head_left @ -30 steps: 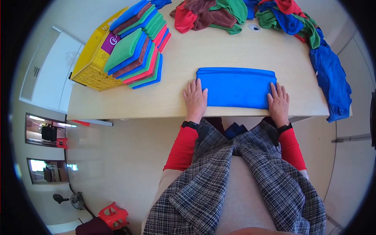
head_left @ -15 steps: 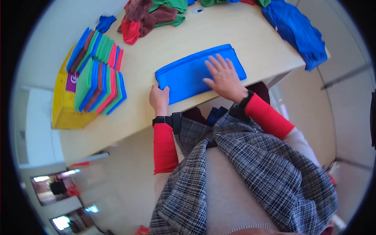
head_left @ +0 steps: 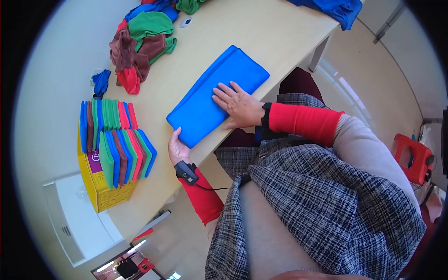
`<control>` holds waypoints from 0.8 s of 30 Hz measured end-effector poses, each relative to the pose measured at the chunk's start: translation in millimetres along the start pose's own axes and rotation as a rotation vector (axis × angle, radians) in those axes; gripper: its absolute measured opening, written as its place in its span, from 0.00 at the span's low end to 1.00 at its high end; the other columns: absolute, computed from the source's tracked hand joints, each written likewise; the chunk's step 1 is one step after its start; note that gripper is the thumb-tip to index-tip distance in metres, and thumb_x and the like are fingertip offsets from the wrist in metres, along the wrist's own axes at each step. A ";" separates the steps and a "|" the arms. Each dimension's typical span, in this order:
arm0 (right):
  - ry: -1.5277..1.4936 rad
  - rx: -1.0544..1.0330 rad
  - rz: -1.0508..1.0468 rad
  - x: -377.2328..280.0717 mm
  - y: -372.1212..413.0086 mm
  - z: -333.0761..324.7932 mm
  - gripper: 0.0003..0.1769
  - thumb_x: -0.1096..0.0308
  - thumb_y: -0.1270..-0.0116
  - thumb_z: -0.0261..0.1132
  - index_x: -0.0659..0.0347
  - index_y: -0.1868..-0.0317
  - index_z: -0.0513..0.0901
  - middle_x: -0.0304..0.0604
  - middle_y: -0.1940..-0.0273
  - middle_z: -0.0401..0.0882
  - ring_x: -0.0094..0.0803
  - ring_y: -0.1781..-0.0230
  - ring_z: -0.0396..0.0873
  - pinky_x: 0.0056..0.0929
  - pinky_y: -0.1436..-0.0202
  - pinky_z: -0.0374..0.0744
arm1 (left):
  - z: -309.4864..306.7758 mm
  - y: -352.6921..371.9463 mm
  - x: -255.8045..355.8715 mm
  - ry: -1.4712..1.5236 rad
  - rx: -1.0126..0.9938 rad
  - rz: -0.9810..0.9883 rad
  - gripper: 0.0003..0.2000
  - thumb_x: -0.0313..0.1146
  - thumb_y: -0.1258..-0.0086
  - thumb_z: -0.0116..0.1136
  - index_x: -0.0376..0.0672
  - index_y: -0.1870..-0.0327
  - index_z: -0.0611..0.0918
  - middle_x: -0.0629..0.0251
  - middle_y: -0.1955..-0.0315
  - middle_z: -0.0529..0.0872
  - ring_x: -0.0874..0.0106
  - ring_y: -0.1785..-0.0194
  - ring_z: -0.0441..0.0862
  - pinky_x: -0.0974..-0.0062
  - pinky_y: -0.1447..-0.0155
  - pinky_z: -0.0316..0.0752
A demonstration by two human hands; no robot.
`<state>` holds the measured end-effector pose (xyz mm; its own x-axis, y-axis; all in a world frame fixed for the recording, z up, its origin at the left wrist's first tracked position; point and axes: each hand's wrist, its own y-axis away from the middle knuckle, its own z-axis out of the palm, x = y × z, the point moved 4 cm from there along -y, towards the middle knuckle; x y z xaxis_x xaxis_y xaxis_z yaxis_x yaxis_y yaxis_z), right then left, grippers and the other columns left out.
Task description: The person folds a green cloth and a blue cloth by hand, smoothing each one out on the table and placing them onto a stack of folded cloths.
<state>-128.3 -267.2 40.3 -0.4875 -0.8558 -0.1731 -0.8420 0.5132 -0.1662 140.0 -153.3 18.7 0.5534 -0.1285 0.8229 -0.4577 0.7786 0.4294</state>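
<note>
A folded blue cloth (head_left: 205,105) lies in a long band along the table's front edge, a fold line showing near its far side. My left hand (head_left: 178,148) pinches its near left corner, thumb on top and the fingers partly hidden. Flat on the cloth, right of its middle, rests my right hand (head_left: 239,106) with its fingers spread and the palm down.
On the left, a yellow basket (head_left: 95,184) holds two rows of folded cloths (head_left: 123,154) in green, blue, brown and red. Behind it lie a small blue cloth (head_left: 101,83) and a loose multicoloured heap (head_left: 140,51). More blue cloth (head_left: 338,10) hangs over the table's far right corner.
The view has turned, so the table and cloth appear tilted more steeply. My right hand still lies flat on the cloth and my left hand stays at its left corner.
</note>
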 end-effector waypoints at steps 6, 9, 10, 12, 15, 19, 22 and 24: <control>-0.039 0.017 -0.080 -16.6 -15.3 13.7 0.55 0.29 0.32 0.58 0.67 0.21 0.61 0.53 0.19 0.55 0.51 0.16 0.48 0.56 0.17 0.47 | 3.1 16.4 22.0 0.117 0.021 0.075 0.28 0.34 0.33 0.69 0.35 0.34 0.74 0.52 0.39 0.83 0.54 0.36 0.80 0.48 0.28 0.71; -0.046 0.026 -0.132 -29.4 -22.4 17.5 0.53 0.30 0.31 0.57 0.67 0.22 0.62 0.53 0.19 0.56 0.51 0.17 0.48 0.56 0.17 0.47 | 18.2 25.1 38.5 0.150 0.023 0.143 0.29 0.34 0.33 0.69 0.35 0.33 0.73 0.51 0.39 0.82 0.53 0.36 0.80 0.47 0.28 0.71; -0.041 0.025 -0.161 -34.7 -23.3 18.1 0.52 0.31 0.30 0.57 0.68 0.22 0.62 0.53 0.19 0.56 0.51 0.17 0.49 0.56 0.17 0.48 | 26.2 26.2 44.0 0.116 0.020 0.167 0.28 0.34 0.33 0.69 0.35 0.34 0.75 0.52 0.40 0.83 0.55 0.36 0.80 0.49 0.29 0.72; -0.039 0.025 -0.189 -39.9 -23.0 18.9 0.52 0.31 0.30 0.56 0.68 0.22 0.63 0.54 0.20 0.57 0.51 0.17 0.49 0.56 0.17 0.48 | 44.4 25.5 54.7 0.050 0.013 0.214 0.25 0.35 0.33 0.69 0.35 0.37 0.77 0.53 0.42 0.84 0.58 0.37 0.81 0.53 0.30 0.73; -0.073 0.029 -0.253 -43.2 -22.8 17.7 0.49 0.34 0.29 0.58 0.69 0.24 0.65 0.54 0.20 0.58 0.50 0.17 0.50 0.55 0.17 0.49 | 84.2 17.4 63.8 -0.126 -0.096 0.320 0.20 0.35 0.32 0.68 0.37 0.43 0.80 0.56 0.48 0.85 0.63 0.41 0.82 0.59 0.33 0.75; -0.111 -0.017 -0.282 -35.9 0.3 12.9 0.47 0.37 0.30 0.61 0.70 0.26 0.68 0.53 0.21 0.59 0.49 0.17 0.51 0.55 0.17 0.49 | 133.9 -15.3 61.2 -0.402 -0.199 0.360 0.12 0.35 0.32 0.68 0.39 0.54 0.83 0.63 0.60 0.85 0.72 0.53 0.84 0.68 0.46 0.79; -0.151 0.051 -0.314 -29.8 11.8 14.3 0.44 0.39 0.31 0.62 0.68 0.28 0.71 0.53 0.23 0.63 0.48 0.19 0.56 0.54 0.17 0.50 | 168.6 -29.3 44.1 -0.587 -0.199 0.312 0.09 0.35 0.32 0.67 0.41 0.59 0.83 0.67 0.67 0.84 0.75 0.62 0.84 0.73 0.56 0.80; -0.168 0.091 -0.326 -26.2 14.9 13.0 0.43 0.40 0.31 0.63 0.68 0.30 0.72 0.53 0.25 0.65 0.48 0.21 0.58 0.53 0.17 0.50 | 189.1 -35.7 28.4 -0.768 -0.149 0.254 0.08 0.34 0.33 0.68 0.42 0.63 0.81 0.70 0.73 0.82 0.76 0.70 0.83 0.76 0.66 0.78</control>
<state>-125.1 -236.2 29.7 -0.1464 -0.9564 -0.2525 -0.9190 0.2260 -0.3229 40.4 -300.9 97.2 -0.2093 -0.2800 0.9369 -0.3780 0.9068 0.1866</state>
